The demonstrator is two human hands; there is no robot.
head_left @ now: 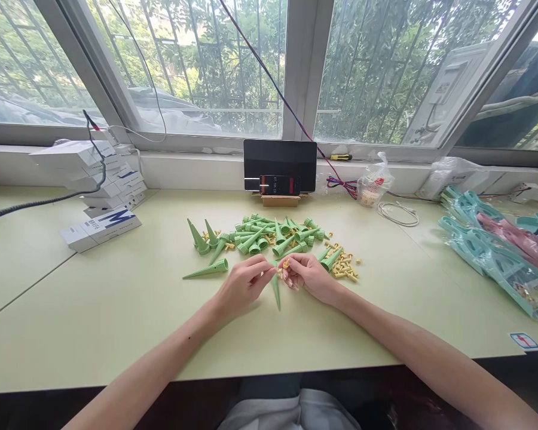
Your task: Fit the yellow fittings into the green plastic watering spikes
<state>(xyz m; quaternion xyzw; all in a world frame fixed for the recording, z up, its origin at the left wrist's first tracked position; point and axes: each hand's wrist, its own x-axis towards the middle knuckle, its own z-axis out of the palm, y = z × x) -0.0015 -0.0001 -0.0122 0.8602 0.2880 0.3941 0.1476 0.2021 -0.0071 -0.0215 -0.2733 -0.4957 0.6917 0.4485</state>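
Observation:
My left hand (247, 279) is closed in a pinch, thumb against fingertips; what it grips is hidden. Close beside it, my right hand (311, 275) pinches a small yellow plastic plug (286, 264) between thumb and finger, its other fingers curled. Between the hands, a green plastic spike (275, 292) points its tip toward me; the left fingertips cover part of it, and I cannot tell whether it is held or lies on the table. Behind the hands is a heap of green hollow spikes (251, 236). Loose yellow plugs (344, 266) are piled just right of my right hand.
A single green spike (208, 270) lies left of my left hand. White boxes (101, 230) are stacked at the left. A phone (275, 184) leans on a dark tablet (280, 158) by the window. Bagged teal items (488, 257) and a coiled cable (398, 215) are at the right.

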